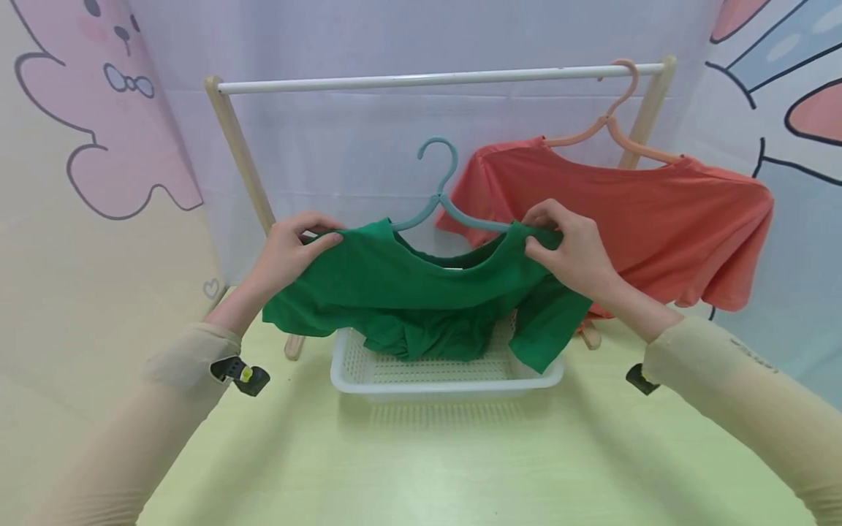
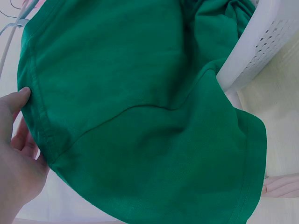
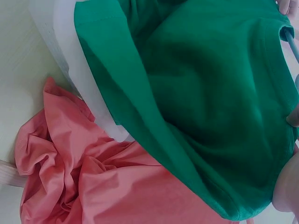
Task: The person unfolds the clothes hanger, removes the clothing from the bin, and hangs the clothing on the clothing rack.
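Observation:
A green T-shirt (image 1: 421, 281) hangs on a blue-grey hanger (image 1: 439, 197), whose hook stands free below the rail. My left hand (image 1: 292, 248) pinches the shirt's shoulder on the left, thumb in front; the left wrist view shows this hand (image 2: 21, 154) at the shoulder seam. On the other shoulder, my right hand (image 1: 572, 245) pinches the cloth near the hanger's right arm. In the right wrist view only part of that hand (image 3: 287, 186) shows at the edge. The shirt's lower part bunches down into a white basket (image 1: 447, 387).
A white rail (image 1: 408, 80) on wooden posts spans the back. At its right end a coral T-shirt (image 1: 625, 219) hangs on an orange hanger (image 1: 608, 120), partly behind my right hand. The basket stands on a pale table (image 1: 421, 467) below the rail.

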Motion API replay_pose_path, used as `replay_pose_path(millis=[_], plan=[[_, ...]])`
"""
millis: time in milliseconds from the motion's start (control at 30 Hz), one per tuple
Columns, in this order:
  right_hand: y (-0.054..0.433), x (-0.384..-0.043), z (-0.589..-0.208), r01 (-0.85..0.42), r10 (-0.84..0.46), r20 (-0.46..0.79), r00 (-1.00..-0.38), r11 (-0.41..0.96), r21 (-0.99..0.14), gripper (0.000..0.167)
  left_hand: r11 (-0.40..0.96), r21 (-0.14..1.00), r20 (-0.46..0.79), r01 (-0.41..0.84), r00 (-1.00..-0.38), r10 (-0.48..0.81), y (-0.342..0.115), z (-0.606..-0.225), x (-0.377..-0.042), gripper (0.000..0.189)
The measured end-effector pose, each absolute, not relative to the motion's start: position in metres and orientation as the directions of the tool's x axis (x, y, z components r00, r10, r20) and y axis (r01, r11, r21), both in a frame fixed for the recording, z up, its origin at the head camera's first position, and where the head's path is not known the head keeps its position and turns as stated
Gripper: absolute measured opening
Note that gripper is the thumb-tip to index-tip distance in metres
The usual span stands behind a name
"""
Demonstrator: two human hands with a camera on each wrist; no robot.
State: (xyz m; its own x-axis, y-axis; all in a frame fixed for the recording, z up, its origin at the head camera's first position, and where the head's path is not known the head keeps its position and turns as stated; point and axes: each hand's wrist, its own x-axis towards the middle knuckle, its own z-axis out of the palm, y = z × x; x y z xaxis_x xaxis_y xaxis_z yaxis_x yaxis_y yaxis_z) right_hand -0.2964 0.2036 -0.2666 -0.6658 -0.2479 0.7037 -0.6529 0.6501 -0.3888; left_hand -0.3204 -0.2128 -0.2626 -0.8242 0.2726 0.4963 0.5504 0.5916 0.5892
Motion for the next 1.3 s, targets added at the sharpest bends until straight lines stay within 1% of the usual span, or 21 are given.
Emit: replay_pose_path(millis=[233, 500, 667, 867, 1067, 1300], plan=[[0.204, -0.296, -0.266, -0.657, -0.245, 0.706, -0.665, 0.642, -0.396, 0.023, 0.579, 0.61, 0.465, 0.541, -0.836, 0.291, -0.213, -0.261, -0.321, 0.024], [0.207, -0.297, -0.263, -0.655, -0.237, 0.725, -0.647, 0.659, -0.369, 0.024, 0.592, 0.611, 0.468, 0.526, -0.843, 0.265, -0.218, -0.263, -0.322, 0.023], [0.21, -0.296, -0.261, -0.659, -0.231, 0.735, -0.637, 0.657, -0.365, 0.024, 0.583, 0.607, 0.482, 0.54, -0.834, 0.269, -0.222, -0.263, -0.322, 0.023], [0.212, -0.297, -0.26, -0.661, -0.22, 0.743, -0.632, 0.655, -0.368, 0.024, 0.535, 0.614, 0.526, 0.58, -0.807, 0.271, -0.225, -0.26, -0.323, 0.022], [0.213, -0.297, -0.257, -0.673, -0.215, 0.758, -0.616, 0.644, -0.364, 0.023, 0.544, 0.598, 0.571, 0.588, -0.79, 0.226, -0.23, -0.252, -0.323, 0.021], [0.215, -0.298, -0.257, -0.671, -0.21, 0.76, -0.614, 0.646, -0.364, 0.022, 0.606, 0.591, 0.578, 0.532, -0.804, 0.142, -0.246, -0.241, -0.323, 0.025]])
